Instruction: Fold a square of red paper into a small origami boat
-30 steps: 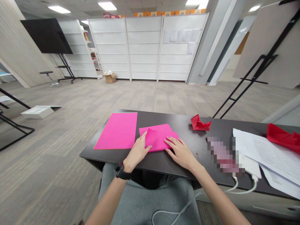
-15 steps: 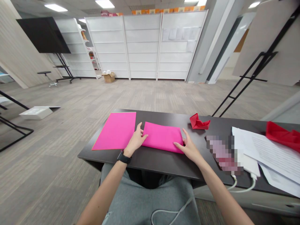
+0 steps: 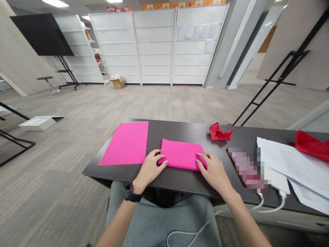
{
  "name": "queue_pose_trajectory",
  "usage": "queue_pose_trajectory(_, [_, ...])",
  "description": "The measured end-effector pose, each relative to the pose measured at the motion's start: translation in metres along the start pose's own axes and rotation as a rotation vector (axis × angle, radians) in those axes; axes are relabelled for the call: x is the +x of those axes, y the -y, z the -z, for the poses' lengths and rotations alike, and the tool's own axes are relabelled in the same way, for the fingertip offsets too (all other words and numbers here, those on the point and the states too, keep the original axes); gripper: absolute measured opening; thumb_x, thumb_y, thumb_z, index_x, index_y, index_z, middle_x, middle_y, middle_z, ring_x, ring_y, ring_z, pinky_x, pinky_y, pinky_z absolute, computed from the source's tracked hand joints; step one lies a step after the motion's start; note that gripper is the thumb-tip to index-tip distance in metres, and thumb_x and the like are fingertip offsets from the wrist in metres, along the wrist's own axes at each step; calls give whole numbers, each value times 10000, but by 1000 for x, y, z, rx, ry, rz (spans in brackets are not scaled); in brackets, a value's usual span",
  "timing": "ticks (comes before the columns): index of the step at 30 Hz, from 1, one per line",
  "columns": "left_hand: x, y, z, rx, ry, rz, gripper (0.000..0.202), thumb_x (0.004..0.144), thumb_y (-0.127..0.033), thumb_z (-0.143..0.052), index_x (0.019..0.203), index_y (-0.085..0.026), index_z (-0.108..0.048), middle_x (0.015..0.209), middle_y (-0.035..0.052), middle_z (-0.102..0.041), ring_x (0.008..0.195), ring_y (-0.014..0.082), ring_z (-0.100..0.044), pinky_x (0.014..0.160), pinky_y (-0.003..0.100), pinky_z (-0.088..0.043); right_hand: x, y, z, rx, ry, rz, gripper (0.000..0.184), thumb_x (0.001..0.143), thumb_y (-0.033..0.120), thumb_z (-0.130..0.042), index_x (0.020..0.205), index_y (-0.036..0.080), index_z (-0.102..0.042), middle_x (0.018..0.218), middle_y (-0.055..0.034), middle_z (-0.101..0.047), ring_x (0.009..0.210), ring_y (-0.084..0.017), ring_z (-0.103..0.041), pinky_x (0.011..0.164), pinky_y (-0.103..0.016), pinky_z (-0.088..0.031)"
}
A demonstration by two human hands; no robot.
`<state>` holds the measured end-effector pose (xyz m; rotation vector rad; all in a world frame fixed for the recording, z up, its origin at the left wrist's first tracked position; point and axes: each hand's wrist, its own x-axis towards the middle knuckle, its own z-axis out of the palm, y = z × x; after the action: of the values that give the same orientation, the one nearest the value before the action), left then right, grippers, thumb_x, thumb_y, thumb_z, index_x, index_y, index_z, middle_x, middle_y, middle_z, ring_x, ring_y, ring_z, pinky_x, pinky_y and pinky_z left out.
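A folded sheet of pink paper (image 3: pixel 181 154) lies on the dark desk in front of me, its long side running across. My left hand (image 3: pixel 152 168), with a dark watch on the wrist, holds the left end, thumb on the near corner and fingers curled at the side edge. At the other end my right hand (image 3: pixel 212 169) grips the paper, its thumb near the front edge and its fingers bent over the right side. Some fingertips are hidden. Flat on the desk to the left is a stack of pink paper sheets (image 3: pixel 124 144).
A red folded paper boat (image 3: pixel 220 133) stands at the back right of the desk (image 3: pixel 177 181). Nearer are a blurred-out phone (image 3: pixel 248 168), a white power bank (image 3: pixel 279 180) with cables, printed sheets (image 3: pixel 303 168) and another red folded paper (image 3: pixel 312 145).
Both hands have shifted toward the near edge of the folded paper, and their raised fingers have come down onto its ends. The paper looks slightly lower and further right in view.
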<state>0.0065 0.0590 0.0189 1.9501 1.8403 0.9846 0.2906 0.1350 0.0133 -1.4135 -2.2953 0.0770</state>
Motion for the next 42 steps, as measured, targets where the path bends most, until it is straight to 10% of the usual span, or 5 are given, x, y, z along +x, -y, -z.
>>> queue_pose_trajectory(21, [-5, -1, -5, 283, 14, -112, 451, 1007, -454, -472, 1383, -213, -538, 1401, 136, -525, 1335, 282, -482, 1120, 491, -425, -10, 0, -14, -28, -70, 16, 450, 1010, 446, -403, 1230, 180, -691, 1253, -178, -598, 1165, -311, -585, 1006, -497, -482])
queue_pose_trajectory(42, [-5, 0, -5, 51, -98, -10, 642, 947, -176, -568, 1518, -304, -305, 1422, 105, -433, 1283, 247, -550, 1093, 424, -472, -10, 5, -13, -67, 78, -8, 584, 1021, 521, -319, 1449, 163, -490, 1497, -183, -487, 1413, -324, -423, 1163, -589, -289])
